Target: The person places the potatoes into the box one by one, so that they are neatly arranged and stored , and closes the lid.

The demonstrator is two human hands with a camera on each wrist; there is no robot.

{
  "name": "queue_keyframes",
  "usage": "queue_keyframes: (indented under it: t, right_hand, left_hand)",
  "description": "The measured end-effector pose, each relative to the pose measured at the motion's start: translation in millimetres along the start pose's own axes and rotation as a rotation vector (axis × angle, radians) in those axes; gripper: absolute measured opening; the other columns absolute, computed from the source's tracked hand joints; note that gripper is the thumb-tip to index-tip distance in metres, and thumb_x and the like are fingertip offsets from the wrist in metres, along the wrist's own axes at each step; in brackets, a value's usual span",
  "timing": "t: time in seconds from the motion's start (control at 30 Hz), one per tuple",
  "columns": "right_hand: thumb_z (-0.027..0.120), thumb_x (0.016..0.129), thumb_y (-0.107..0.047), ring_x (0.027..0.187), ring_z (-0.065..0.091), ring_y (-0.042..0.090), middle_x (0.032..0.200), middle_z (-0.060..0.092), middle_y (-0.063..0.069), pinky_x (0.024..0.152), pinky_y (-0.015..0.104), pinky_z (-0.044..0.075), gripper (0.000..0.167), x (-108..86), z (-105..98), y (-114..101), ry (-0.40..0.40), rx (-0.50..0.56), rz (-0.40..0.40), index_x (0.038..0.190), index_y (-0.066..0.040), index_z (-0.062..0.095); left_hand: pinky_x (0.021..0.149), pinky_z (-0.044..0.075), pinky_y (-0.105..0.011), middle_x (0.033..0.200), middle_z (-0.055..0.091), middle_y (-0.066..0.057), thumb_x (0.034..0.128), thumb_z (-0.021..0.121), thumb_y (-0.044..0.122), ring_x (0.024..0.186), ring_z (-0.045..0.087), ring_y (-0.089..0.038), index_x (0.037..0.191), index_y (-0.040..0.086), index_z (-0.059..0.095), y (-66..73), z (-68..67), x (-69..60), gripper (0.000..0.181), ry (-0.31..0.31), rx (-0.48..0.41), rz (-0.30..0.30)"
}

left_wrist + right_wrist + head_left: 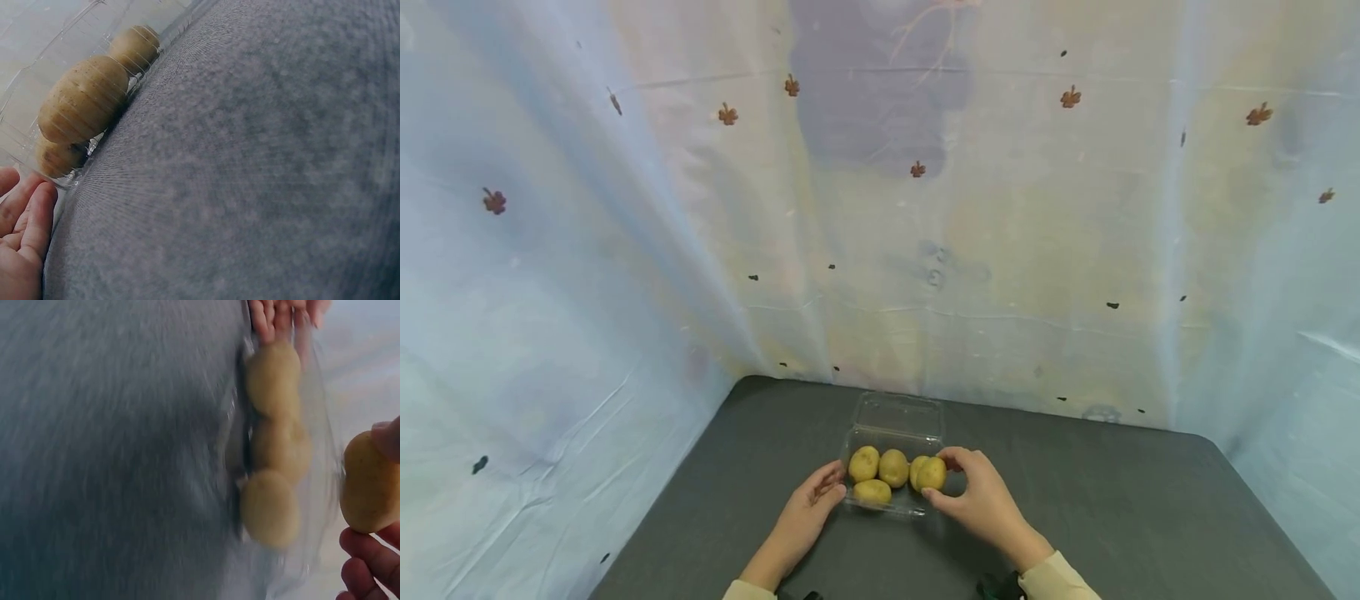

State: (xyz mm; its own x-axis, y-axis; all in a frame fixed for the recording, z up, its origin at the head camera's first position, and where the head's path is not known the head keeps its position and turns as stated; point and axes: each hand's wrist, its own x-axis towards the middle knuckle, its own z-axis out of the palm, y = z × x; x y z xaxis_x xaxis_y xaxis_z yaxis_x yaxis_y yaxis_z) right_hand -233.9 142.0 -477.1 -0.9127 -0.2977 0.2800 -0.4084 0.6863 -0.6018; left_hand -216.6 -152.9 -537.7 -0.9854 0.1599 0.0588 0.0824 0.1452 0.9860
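A clear plastic clamshell box [901, 505] stands on the dark table with its lid [898, 414] raised at the back. Several yellow potatoes [893, 468] lie inside it. My right hand [981, 498] pinches one potato [367, 482] between thumb and fingers over the box's right side. In the head view, this held potato partly covers another potato [916, 471] behind it. At the box's left end, my left hand [808, 507] touches the wall with extended, slightly bent fingers [39, 215]. Through the clear wall, the left wrist view shows a large potato [84, 99].
The dark cloth-covered table [1075, 500] extends to both sides of the box. Behind it and at the left hangs a pale sheet [1037, 250] with brown leaf shapes. Dark wrist gear [1000, 586] sits by the right sleeve.
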Motion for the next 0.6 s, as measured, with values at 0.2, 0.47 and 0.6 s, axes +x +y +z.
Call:
queue_keyframes:
  t: [0.2, 0.47, 0.6]
  right_hand:
    - [0.073, 0.079, -0.057, 0.091, 0.055, 0.018, 0.095, 0.059, -0.017, 0.088, 0.047, 0.038, 0.05, 4.0, 18, -12, 0.023, -0.091, -0.02, 0.113, -0.021, 0.063]
    - [0.076, 0.077, -0.054, 0.079, 0.046, 0.013, 0.084, 0.059, -0.011, 0.08, 0.045, 0.03, 0.045, 5.1, 35, -31, 0.124, -0.241, 0.087, 0.102, -0.019, 0.066]
    - [0.076, 0.077, -0.054, 0.078, 0.043, 0.014, 0.083, 0.058, -0.011, 0.074, 0.042, 0.028, 0.045, 4.3, 38, -34, 0.111, -0.265, 0.101, 0.101, -0.018, 0.066]
  left_hand:
    - [0.105, 0.037, -0.05, 0.143, 0.044, -0.023, 0.1014, 0.053, 0.027, 0.131, 0.042, -0.036, 0.147, -0.003, 0.034, -2.2, 0.3, 1.8, 0.058, -0.002, 0.002, 0.0]
    - [0.106, 0.037, -0.048, 0.145, 0.044, -0.019, 0.1013, 0.052, 0.032, 0.132, 0.042, -0.032, 0.148, 0.003, 0.034, 2.5, 1.0, -1.4, 0.058, 0.008, 0.0, 0.01]
    - [0.106, 0.037, -0.049, 0.145, 0.043, -0.019, 0.1017, 0.052, 0.031, 0.133, 0.041, -0.032, 0.149, 0.003, 0.034, 0.2, 0.5, -1.5, 0.058, 0.004, -0.001, 0.012]
